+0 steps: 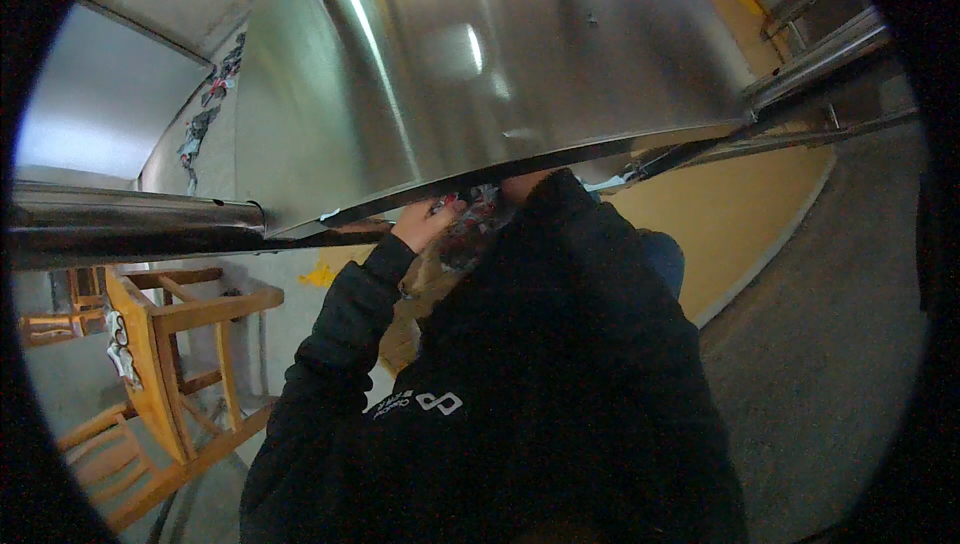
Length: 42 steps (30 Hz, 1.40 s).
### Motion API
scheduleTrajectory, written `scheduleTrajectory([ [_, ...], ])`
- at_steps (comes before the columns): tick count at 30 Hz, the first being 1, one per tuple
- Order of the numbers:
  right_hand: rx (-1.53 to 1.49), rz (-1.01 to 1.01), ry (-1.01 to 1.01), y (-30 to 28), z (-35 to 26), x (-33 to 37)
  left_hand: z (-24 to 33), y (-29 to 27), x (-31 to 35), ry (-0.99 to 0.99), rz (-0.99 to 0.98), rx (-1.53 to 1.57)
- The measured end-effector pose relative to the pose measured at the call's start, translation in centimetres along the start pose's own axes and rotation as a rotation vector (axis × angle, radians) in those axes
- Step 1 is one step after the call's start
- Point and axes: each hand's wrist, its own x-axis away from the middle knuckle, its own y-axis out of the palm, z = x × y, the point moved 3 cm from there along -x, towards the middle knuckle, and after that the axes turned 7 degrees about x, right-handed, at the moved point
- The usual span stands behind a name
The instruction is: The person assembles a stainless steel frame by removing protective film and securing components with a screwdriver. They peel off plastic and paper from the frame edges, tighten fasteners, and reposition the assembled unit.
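Near the middle, just by the near edge of a big steel panel (pixel 490 54), is a crumpled red/grey bundle (pixel 472 226). L hand (pixel 426 223) has bent fingers on it, can't tell if clamped tbh. R hand (pixel 524 186) is mostly hidden, so idk re: its fingers. Wooden stool (pixel 163 339) off to the left, flat tan surface (pixel 740 219) to the right.

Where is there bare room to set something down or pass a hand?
Mostly bare: the shiny metal panel between the left metal tube and right metal tube, and the grey floor right of the tan board. Crowded: below the panel's near edge, where the left hand meets crumpled scraps beside the black jacket.
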Motion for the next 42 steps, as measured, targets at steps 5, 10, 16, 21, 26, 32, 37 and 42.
scheduleTrajectory([
  [5, -0.079, 0.328, 0.032, 2.7, 0.2, -0.7, 6.5, 1.3, 1.1, -0.009, -0.076, -0.527],
  [10, -0.085, 0.308, -0.048, 7.7, 1.2, -0.3, 6.1, 2.1, 0.6, 0.137, 0.104, -0.634],
  [16, -0.133, 0.690, -0.181, 7.4, -1.3, 5.0, 4.5, 2.3, 2.0, 0.443, 0.156, -0.800],
  [21, -0.050, 0.641, -0.199, 7.3, -2.1, 6.0, 4.2, 2.9, 2.9, 0.351, 0.183, -0.826],
  [26, 0.030, 0.435, -0.193, 7.4, -2.2, 6.7, 3.0, 3.7, 4.0, 0.591, 0.324, -0.839],
  [32, -0.039, 0.430, -0.190, 7.9, -2.2, 7.6, 4.8, 4.5, 5.9, 0.584, 0.264, -0.790],
  [37, -0.021, 0.458, -0.223, 9.1, -1.9, 7.7, 5.2, 5.1, 6.9, 0.586, 0.257, -0.799],
  [42, -0.004, 0.453, -0.197, 9.2, -2.2, 8.5, 5.2, 5.4, 7.4, 0.622, 0.240, -0.796],
])
